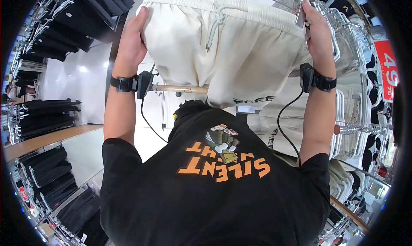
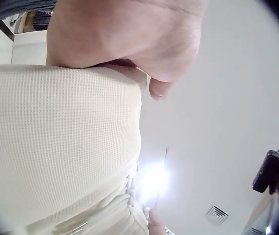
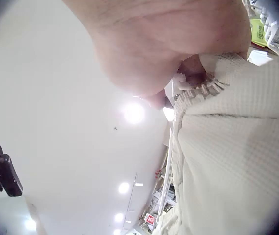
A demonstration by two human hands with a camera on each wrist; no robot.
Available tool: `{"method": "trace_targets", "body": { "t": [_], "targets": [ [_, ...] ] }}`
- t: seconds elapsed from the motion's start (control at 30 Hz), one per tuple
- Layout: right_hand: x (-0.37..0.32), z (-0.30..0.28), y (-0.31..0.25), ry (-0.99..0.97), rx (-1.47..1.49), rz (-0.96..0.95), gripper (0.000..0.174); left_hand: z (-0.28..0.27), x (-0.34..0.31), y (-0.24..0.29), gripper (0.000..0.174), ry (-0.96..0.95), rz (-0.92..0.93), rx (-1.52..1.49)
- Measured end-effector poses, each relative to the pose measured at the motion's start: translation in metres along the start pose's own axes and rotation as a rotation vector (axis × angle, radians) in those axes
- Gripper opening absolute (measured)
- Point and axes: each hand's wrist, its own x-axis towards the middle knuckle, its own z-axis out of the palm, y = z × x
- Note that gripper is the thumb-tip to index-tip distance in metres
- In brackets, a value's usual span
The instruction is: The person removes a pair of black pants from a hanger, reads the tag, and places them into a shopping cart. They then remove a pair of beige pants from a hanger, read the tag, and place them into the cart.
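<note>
black short-sleeved T-shirt [image 1: 206, 211] | orange "SILENT" lettering [image 1: 222, 169] | multicoloured graphic [image 1: 222, 141] | black wrist straps [image 1: 123, 84] | black boxy cameras [image 1: 144, 84] | black cables [image 1: 148, 122]

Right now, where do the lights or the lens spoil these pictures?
Head view: wide-lens bending, black corners, glints on the pale glossy floor; left wrist view: one white ceiling light blown out, but the cream drawstring garment shows its weave; right wrist view: round ceiling lights glare, corners dark.

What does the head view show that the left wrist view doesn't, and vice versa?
Only head: the red "49" sign, plus the black shirt with its orange lettering.
Only left wrist: a square ceiling vent and a glaring ceiling light.
Both: the left hand at one side of the cream garment.
</note>
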Motion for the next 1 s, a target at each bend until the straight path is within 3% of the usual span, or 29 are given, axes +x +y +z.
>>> {"method": "trace_targets", "body": {
  "t": [0.07,0.17,0.27,0.3,0.37,0.43,0.5,0.57,0.63,0.67,0.7,0.8,0.9,1.0],
  "targets": [
    [0.011,-0.001,-0.002,-0.023,-0.128,-0.020,0.034,-0.004,0.005,0.002,0.051,0.009,0.020,-0.001],
    [0.014,0.016,-0.008,-0.014,-0.067,0.040,0.038,-0.011,0.008,0.003,0.046,0.026,0.005,-0.013],
    [0.023,0.014,0.003,-0.051,-0.170,-0.021,0.041,-0.007,-0.003,0.007,0.034,0.137,0.224,0.431],
    [0.028,0.012,0.011,-0.047,-0.180,-0.019,0.041,0.000,-0.013,0.012,0.034,0.134,0.221,0.422],
    [0.038,0.011,0.032,-0.016,-0.027,-0.061,0.042,0.021,-0.035,0.023,0.030,0.151,0.307,0.755],
    [0.047,0.014,0.054,-0.018,0.029,-0.078,0.041,0.036,-0.047,0.012,0.029,0.011,0.581,0.964],
    [0.059,0.012,0.090,-0.004,0.306,-0.073,0.038,0.056,-0.049,-0.012,0.040,-0.119,0.856,0.940],
    [0.067,0.014,0.127,-0.016,0.409,-0.042,0.036,0.087,-0.057,-0.028,0.049,-0.165,0.827,0.799],
    [0.067,0.021,0.161,0.171,0.499,-0.037,0.046,0.114,-0.059,-0.029,0.051,-0.326,0.795,0.659],
    [0.070,0.015,0.183,0.041,0.627,-0.054,0.047,0.128,-0.063,-0.034,0.047,-0.309,0.860,0.661],
    [0.073,0.019,0.192,0.039,0.620,-0.036,0.047,0.140,-0.067,-0.039,0.044,-0.293,0.927,0.667],
    [0.077,0.020,0.209,-0.310,0.960,0.033,0.052,0.158,-0.086,-0.047,0.043,-0.375,0.947,0.642],
    [0.089,0.021,0.207,-0.351,0.995,0.041,0.053,0.162,-0.094,-0.054,0.045,-0.425,0.935,0.622],
    [0.086,0.029,0.190,-0.251,0.951,0.034,0.052,0.165,-0.094,-0.055,0.045,-0.411,0.948,0.603]
  ]
}}
